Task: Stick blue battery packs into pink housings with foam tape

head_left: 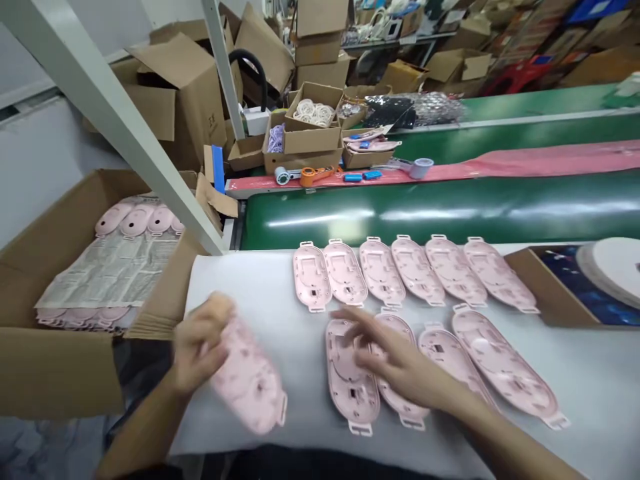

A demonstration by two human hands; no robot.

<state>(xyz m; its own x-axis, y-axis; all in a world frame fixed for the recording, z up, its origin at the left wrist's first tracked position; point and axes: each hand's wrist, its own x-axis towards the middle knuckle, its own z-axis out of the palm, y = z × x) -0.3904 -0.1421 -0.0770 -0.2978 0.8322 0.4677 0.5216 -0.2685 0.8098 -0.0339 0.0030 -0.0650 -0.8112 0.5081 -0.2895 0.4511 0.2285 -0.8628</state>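
Observation:
My left hand (203, 343) grips the upper end of a pink plastic shell (250, 380), tilted and blurred by motion over the left part of the white table. My right hand (385, 353) has its fingers spread just above a near row of similar pink shells, close to the leftmost shell (353, 407); whether it touches one I cannot tell. It partly hides the second shell (413, 417) and a third shell (440, 347). Another near-row shell (505, 363) lies slanted at the right. Behind them several more shells (380, 270) lie side by side, their insides facing up.
At left an open carton (65, 373) holds pink shells layered with paper. A green conveyor belt (450, 207) runs behind the white table (250, 277). Tape dispensers (315, 175) and small cartons line its far edge. A box with a white reel (620, 267) stands at right.

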